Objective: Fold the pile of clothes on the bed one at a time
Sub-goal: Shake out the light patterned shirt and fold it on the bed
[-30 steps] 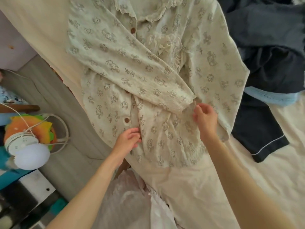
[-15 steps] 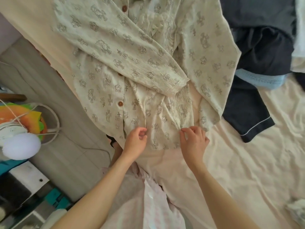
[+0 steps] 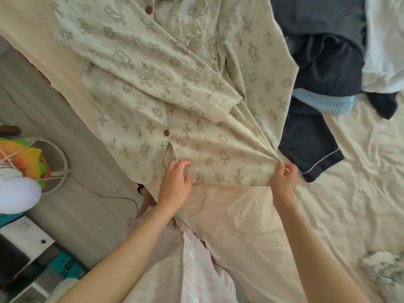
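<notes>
While both hands pinch the hem of the pyjama shirt (image 3: 166,88) on the bed (image 3: 349,193) — left hand (image 3: 175,182) at 7 o'clock, right hand (image 3: 284,178) at 5 — lift evenly, folding toward 12.

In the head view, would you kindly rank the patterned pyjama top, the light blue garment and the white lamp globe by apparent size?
1. Patterned pyjama top.
2. Light blue garment and white lamp globe: alike; the garment is partly covered, so unranked.
</notes>
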Motion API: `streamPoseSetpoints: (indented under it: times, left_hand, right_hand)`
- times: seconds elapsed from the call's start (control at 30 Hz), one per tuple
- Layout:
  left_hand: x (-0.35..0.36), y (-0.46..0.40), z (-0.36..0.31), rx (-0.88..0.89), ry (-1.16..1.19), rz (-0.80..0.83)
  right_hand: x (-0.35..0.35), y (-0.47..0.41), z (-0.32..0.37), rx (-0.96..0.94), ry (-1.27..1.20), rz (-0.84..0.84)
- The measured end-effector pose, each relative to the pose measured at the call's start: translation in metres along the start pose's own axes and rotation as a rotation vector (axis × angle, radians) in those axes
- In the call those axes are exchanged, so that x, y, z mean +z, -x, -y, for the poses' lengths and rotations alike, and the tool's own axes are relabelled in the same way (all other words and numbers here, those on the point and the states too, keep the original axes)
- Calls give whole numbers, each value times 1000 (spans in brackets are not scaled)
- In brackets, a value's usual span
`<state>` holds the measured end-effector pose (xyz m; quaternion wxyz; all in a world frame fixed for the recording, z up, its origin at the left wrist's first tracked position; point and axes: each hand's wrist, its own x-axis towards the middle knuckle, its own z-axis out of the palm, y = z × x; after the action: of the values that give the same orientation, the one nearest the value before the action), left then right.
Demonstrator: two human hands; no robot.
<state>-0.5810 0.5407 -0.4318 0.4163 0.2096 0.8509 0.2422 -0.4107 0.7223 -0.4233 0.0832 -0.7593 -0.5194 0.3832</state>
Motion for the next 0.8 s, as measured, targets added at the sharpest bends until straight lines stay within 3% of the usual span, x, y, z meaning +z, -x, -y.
streamPoseSetpoints:
  times: [0.17,0.3,0.43,0.57,0.67,0.8]
  left_hand:
    - [-23,-2,7,30,36,-238]
    - [-62,-15,37,-158,94,-453]
    - [-100,-43,76,-370,128,-418]
    - [-99,-66,85,-434,423,-260]
    - [-97,-72,85,-525,633,-346]
    - [-121,-80,97,-599,797,-427]
  right_hand:
    - [-7,-24,-6,-75,170,-7]
    - [-14,-29,-15,-39,284,-33]
    - [0,-30,-5,69,282,-55]
    - [15,-18,5,337,-175,-36]
    - [18,2,2,562,-516,38]
    - [25,19,-4,684,-763,31]
